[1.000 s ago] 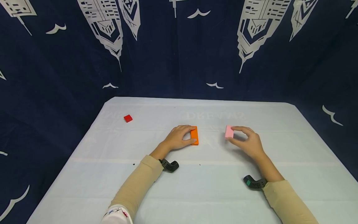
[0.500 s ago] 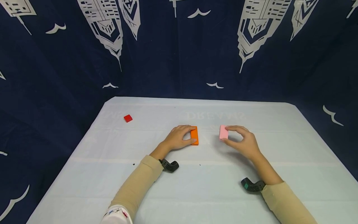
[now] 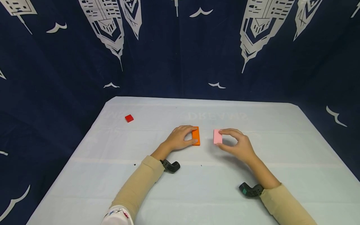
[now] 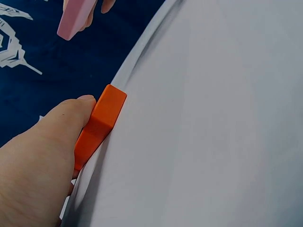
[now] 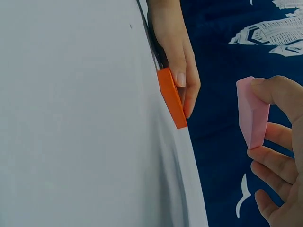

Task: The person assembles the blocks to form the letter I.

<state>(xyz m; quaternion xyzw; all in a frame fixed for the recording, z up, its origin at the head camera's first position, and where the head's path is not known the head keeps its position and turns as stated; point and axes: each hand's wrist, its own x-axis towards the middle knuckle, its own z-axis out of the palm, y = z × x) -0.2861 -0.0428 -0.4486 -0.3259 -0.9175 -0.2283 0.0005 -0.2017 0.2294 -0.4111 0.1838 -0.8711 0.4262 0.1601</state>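
My left hand (image 3: 180, 137) holds an orange rectangular block (image 3: 196, 136) on the white table, thumb at its near end and fingers at its far end. In the left wrist view the same orange block (image 4: 102, 125) shows beside the thumb. To its right, my right hand (image 3: 239, 145) pinches a pink rectangular block (image 3: 217, 136) between thumb and fingers, with a shadow below it. The right wrist view has the pink block (image 5: 252, 113) held above the table, a gap away from the orange block (image 5: 171, 98).
A small red square piece (image 3: 129, 118) lies at the table's far left. Behind the white table (image 3: 168, 193) hangs a dark blue cloth (image 3: 180, 56) with white building prints. Black bands sit on both wrists.
My right hand has carried the pink block leftward toward the orange block, lately also a little nearer to me. The left hand and orange block have stayed in place.
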